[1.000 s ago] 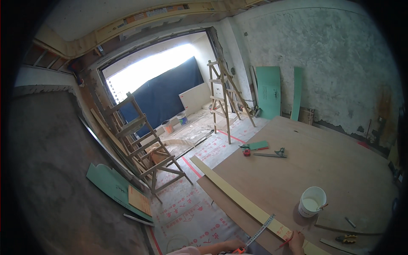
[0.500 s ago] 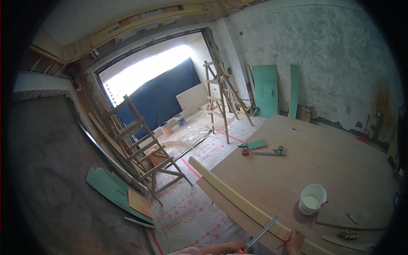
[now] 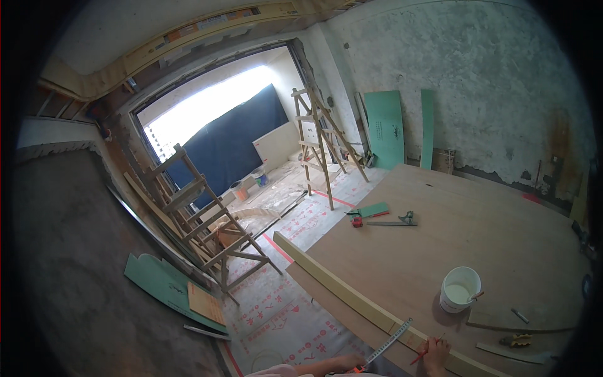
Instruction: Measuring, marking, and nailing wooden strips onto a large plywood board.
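Observation:
My left hand point(image 3: 347, 362) is closed around an orange tape measure point(image 3: 358, 369) at the lower edge. Its pulled-out blade point(image 3: 387, 341) slants up and right across a long, pale wooden board point(image 3: 342, 286). My right hand point(image 3: 436, 355) rests on that board to the right of the blade, its fingers closed on a thin red pencil point(image 3: 418, 358). The board lies along the near-left edge of a large plywood sheet point(image 3: 502, 232). Part of the tape case is hidden by my left hand and the picture's edge.
A white bucket point(image 3: 447, 305) with pale liquid stands on the plywood. Beyond lie a combination square point(image 3: 402, 221), a red tool point(image 3: 357, 222) and a green offcut point(image 3: 375, 210). Yellow-black pliers point(image 3: 519, 340) sit at right. Wooden ladders point(image 3: 223, 251) stand on the covered floor point(image 3: 276, 323).
The view has shifted slightly, so the room appears a little further left and up. The tape blade's tip has moved slightly right over the board. Both hands keep their grips.

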Tool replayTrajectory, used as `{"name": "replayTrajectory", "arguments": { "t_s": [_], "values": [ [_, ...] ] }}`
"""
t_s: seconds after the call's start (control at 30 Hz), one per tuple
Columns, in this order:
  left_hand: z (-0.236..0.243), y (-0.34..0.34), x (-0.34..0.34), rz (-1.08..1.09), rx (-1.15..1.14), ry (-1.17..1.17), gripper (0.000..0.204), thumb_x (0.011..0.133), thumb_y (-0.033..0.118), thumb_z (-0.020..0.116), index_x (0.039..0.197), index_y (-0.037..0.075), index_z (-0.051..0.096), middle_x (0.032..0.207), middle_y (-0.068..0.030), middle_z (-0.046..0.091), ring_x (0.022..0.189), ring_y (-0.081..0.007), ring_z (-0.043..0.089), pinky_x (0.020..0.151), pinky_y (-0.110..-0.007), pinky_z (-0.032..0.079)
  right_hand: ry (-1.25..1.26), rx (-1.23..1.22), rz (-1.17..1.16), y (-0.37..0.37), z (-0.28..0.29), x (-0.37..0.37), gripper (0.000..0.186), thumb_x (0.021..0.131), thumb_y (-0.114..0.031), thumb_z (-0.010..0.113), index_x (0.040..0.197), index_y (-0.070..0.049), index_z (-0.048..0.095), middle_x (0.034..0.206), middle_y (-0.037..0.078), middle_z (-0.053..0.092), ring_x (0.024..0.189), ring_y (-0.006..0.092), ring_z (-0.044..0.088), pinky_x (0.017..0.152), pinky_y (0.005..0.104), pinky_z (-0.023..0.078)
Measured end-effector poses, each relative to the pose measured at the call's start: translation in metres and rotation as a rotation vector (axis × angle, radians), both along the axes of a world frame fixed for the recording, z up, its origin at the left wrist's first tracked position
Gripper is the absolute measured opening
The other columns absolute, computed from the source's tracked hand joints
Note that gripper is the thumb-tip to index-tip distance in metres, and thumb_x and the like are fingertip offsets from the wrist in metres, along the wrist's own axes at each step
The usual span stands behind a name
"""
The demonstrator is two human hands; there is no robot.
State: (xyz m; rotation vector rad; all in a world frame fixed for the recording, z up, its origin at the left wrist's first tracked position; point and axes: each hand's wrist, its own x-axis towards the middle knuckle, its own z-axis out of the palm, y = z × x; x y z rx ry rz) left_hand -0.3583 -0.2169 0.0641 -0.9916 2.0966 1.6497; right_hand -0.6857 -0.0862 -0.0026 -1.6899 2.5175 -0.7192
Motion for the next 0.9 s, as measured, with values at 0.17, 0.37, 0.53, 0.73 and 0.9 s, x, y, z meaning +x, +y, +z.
{"name": "replayTrajectory", "arguments": {
  "t_s": [0.17,0.37,0.53,0.73,0.9],
  "values": [
    [0.011,-0.001,-0.004,-0.065,-0.055,-0.015,0.025,0.09,0.017,0.053,0.098,-0.004,0.065,0.098,-0.018,0.068,0.095,-0.0285,0.065,0.087,-0.039,0.049,0.085,-0.133,0.034,0.007,0.001,0.004,0.032,0.08,-0.015,0.07,0.112,-0.013,0.073,0.109,0.007,0.068,0.103,0.0321,0.06,0.094,0.0503,0.042],
    [0.009,-0.003,-0.01,-0.079,-0.04,-0.071,0.029,0.093,0.019,0.052,0.106,-0.002,0.069,0.105,-0.019,0.07,0.1,-0.0323,0.066,0.092,-0.038,0.05,0.113,-0.11,0.042,0.009,0.018,0.015,0.034,0.082,-0.015,0.068,0.115,-0.011,0.071,0.104,0.009,0.065,0.1,0.0328,0.058,0.092,0.0505,0.041],
    [-0.013,-0.006,-0.008,-0.061,0.013,0.002,0.03,0.097,0.021,0.052,0.104,-0.002,0.069,0.102,-0.0154,0.071,0.098,-0.0289,0.065,0.091,-0.038,0.05,0.165,-0.03,0.022,0.012,0.01,0.02,0.038,0.082,-0.018,0.071,0.118,-0.009,0.069,0.104,0.015,0.064,0.102,0.0345,0.057,0.092,0.0508,0.042],
    [-0.058,-0.002,-0.002,0.179,0.302,0.037,0.031,0.107,0.031,0.058,0.095,0.005,0.07,0.081,0.0031,0.06,0.076,-0.0086,0.053,0.069,-0.028,0.044,0.003,0.04,0.036,0.016,0.006,0.024,0.046,0.077,-0.023,0.081,0.118,-0.01,0.066,0.102,0.015,0.065,0.102,0.0348,0.058,0.091,0.05,0.043],
    [-0.058,0.002,0.001,0.152,0.308,0.067,0.03,0.107,0.03,0.057,0.095,0.006,0.07,0.08,0.0033,0.06,0.073,-0.0078,0.053,0.067,-0.027,0.044,0.039,-0.081,0.099,0.021,0.015,0.022,0.049,0.077,-0.017,0.076,0.125,-0.014,0.066,0.103,0.014,0.067,0.1,0.0363,0.061,0.087,0.051,0.046]
  ]
}}
